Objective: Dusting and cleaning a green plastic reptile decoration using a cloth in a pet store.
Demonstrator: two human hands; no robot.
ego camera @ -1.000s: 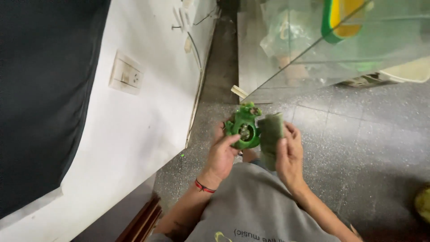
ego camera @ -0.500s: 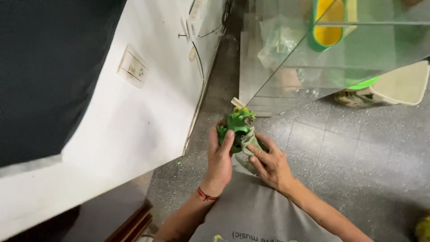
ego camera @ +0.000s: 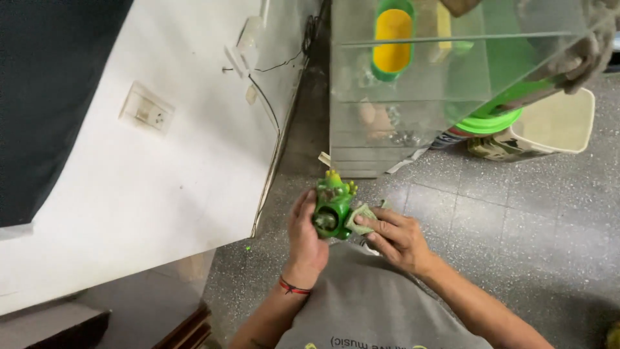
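Left hand (ego camera: pixel 305 236) grips green toy (ego camera: pixel 331 208) upright (hole faces up). Right hand (ego camera: pixel 394 238) pinches folded paper (ego camera: pixel 361 217) against it.

Bare forearms, grey printed T-shirt (ego camera: pixel 381 310), red and black thread bracelet (ego camera: pixel 294 287) on left wrist

We look down at our left hand (ego camera: pixel 306 236), which grips a green toy (ego camera: pixel 332 208) with yellow spikes at its twelve o'clock end. Our right hand (ego camera: pixel 395 237) comes in from four o'clock, its fingers (ego camera: pixel 365 222) pressing a folded greenish paper (ego camera: pixel 361 215) against the toy's side. A red band (ego camera: pixel 294 287) circles the left wrist. Toward twelve o'clock stands a glass case (ego camera: pixel 413 103) on the grey tiled floor (ego camera: pixel 516 226); at nine o'clock a white wall (ego camera: pixel 142 168) carries a socket (ego camera: pixel 146 108).
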